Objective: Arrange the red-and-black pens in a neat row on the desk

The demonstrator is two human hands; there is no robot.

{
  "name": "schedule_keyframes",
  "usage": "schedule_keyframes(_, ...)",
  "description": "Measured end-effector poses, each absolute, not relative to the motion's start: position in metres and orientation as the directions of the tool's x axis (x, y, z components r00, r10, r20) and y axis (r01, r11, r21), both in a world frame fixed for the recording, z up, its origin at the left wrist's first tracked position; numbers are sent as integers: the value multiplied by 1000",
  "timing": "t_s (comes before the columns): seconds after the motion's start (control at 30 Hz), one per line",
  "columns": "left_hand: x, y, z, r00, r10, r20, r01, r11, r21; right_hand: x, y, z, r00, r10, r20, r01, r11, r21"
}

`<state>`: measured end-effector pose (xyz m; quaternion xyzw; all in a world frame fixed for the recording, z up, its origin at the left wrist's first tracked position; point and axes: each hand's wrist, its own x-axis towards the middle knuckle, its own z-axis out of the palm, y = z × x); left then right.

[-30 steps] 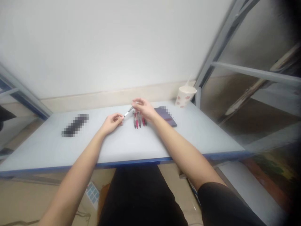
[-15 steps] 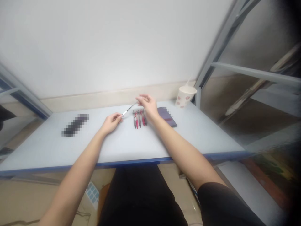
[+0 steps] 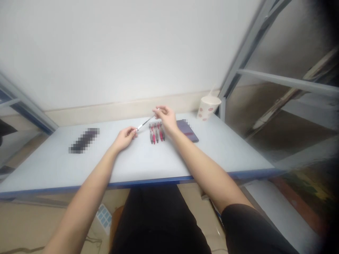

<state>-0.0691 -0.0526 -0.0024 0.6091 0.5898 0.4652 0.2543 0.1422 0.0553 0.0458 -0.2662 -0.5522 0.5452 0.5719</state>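
A slim pen refill [image 3: 146,122], white at the lower end and dark along the middle, slants up to the right between my hands. My left hand [image 3: 125,138] is closed, pinching its lower white end between thumb and fingertips. At the upper end my right hand [image 3: 166,118] is closed on it with thumb and index finger, the other fingers partly curled. Below my right wrist several red and dark grey pens [image 3: 156,134] lie side by side on the table [image 3: 148,160]. The exact tip inside my right fingers is hidden.
Right of the pens lies a dark notebook [image 3: 189,133], partly behind my right forearm. A paper cup [image 3: 209,106] with a straw or stick stands at the back right. A blurred-out dark object [image 3: 84,141] is on the left. A wall [image 3: 127,53] rises behind the table.
Both hands keep the same hold on the refill, with almost no movement. The whole view has shifted very slightly.
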Motion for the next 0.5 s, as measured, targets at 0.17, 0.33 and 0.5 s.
schedule_keyframes(0.17, -58, -55, 3, -100, 959, 266, 349, -217, 912, 137, 53, 36, -361, 892, 273, -360, 137, -923)
schedule_keyframes(0.33, -55, -56, 8, -129, 965, 228, 184, -202, 962, 137, 50, 34, -504, 837, 211, -386, 0, -922)
schedule_keyframes(0.5, -56, -58, 13, -198, 952, 233, 150, -205, 967, 143, 44, 40, -531, 824, 197, -337, 8, -942)
